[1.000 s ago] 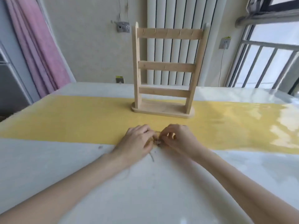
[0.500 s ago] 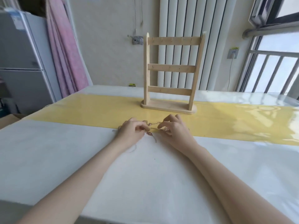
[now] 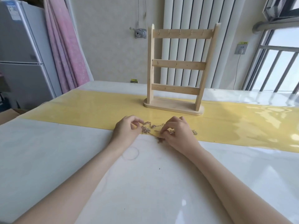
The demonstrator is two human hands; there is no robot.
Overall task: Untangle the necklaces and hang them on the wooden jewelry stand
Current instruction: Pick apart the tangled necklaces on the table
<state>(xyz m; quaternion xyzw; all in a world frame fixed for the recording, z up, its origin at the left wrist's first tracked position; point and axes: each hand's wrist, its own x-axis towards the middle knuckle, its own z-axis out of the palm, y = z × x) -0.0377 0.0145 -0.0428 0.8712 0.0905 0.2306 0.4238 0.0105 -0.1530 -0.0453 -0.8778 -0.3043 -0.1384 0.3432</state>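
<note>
Both hands, left (image 3: 127, 130) and right (image 3: 176, 133), pinch the necklaces (image 3: 153, 127); chain runs left-right.

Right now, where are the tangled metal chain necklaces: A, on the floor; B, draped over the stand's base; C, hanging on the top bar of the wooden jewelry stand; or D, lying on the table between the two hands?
D: the tangled metal chain necklaces lie on the table's yellow strip, pinched between the left hand and the right hand; the wooden jewelry stand has nothing hanging on it.

Chains (image 3: 151, 128) too fine to count or trace; right hand (image 3: 177, 133) covers part of the tangle. Fridge (image 3: 21, 54) and window (image 3: 278, 62) cut by frame edges.
</note>
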